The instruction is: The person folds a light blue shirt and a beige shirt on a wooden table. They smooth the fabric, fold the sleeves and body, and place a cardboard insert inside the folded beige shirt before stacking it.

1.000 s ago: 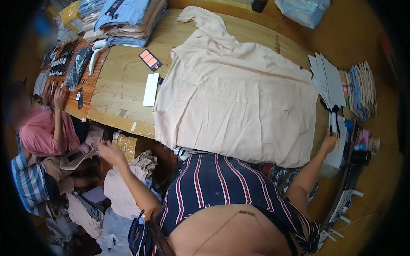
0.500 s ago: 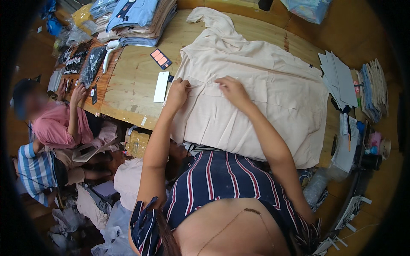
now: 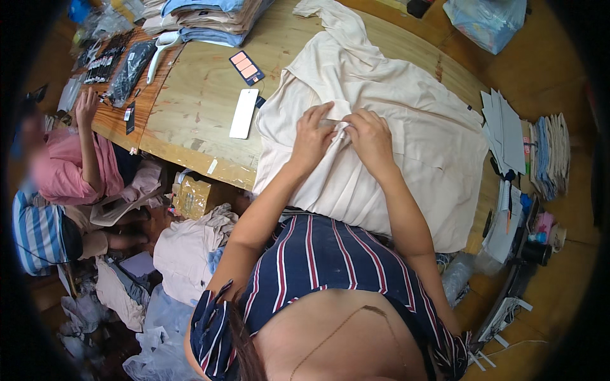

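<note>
1. Your left hand (image 3: 312,133) and right hand (image 3: 370,134) met at the middle of a cream garment (image 3: 387,133), both pinching a gathered ridge of its cloth between fingers and thumbs.
2. The garment lay spread across the wooden counter (image 3: 197,108), its lower edge hanging over the near side against your striped top; the folding looked barely begun, with most of the cloth still lying open and rumpled.
3. A white oblong tag (image 3: 244,113) lay flat just left of the garment, and a dark card with pink and orange squares (image 3: 246,67) lay near its far end.
4. A stack of folded clothes (image 3: 210,16) stood at the counter's far left corner, with dark packets (image 3: 130,70) nearer the left edge.
5. Grey sheets (image 3: 502,130) were fanned at the right edge, and a clear blue-tinted bag (image 3: 486,22) sat beyond the far side.
6. A shiny golden packet (image 3: 190,198) rested below the counter, near a seated person in pink (image 3: 63,171).
</note>
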Motion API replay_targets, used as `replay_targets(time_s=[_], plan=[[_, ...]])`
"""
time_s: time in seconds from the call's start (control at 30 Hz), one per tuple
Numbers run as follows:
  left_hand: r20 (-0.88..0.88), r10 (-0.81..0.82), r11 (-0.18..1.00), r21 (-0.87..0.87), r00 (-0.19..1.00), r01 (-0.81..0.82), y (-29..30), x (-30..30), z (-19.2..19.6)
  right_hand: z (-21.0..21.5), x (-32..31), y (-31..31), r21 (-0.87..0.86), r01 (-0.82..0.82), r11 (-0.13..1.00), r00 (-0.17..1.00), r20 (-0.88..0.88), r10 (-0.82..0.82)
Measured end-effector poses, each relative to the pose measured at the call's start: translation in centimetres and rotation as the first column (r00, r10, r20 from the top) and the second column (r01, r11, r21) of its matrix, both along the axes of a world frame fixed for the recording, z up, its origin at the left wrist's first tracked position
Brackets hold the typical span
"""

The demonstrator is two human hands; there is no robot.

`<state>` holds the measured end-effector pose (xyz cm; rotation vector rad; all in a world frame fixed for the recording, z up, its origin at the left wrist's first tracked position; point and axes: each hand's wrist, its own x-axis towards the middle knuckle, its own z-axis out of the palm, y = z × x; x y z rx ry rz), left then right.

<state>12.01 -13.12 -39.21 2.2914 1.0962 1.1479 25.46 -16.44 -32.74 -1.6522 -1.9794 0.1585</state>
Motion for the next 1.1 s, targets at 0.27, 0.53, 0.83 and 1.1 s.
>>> replay_targets(time_s=[0.27, 0.53, 0.83, 1.1], plan=[[0.128, -0.195, 0.979, -0.037, 0.972, 0.201, 0.8, -1.2, 2.1, 1.4, 2.3, -2.5, -0.041, 0.065, 0.997, 0.989, -0.134, -0.07], [0.214, -0.078, 0.996, -0.02, 0.974, 0.085, -1.1, 0.6, 2.2, 3.5, 0.8, -3.3, 0.039, -0.02, 0.999, 0.986, -0.163, 0.026], [0.326, -0.222, 0.846, -0.404, 0.919, 0.348, 0.4, -4.9, 7.0, 1.3, 1.9, -3.9, -0.146, 0.04, 0.988, 0.83, -0.546, -0.115], [0.298, -0.207, 0.843, -0.43, 0.932, 0.325, 0.7, -5.6, 7.0, 1.1, 1.7, -4.5, -0.217, 0.025, 0.976, 0.736, -0.656, -0.164]])
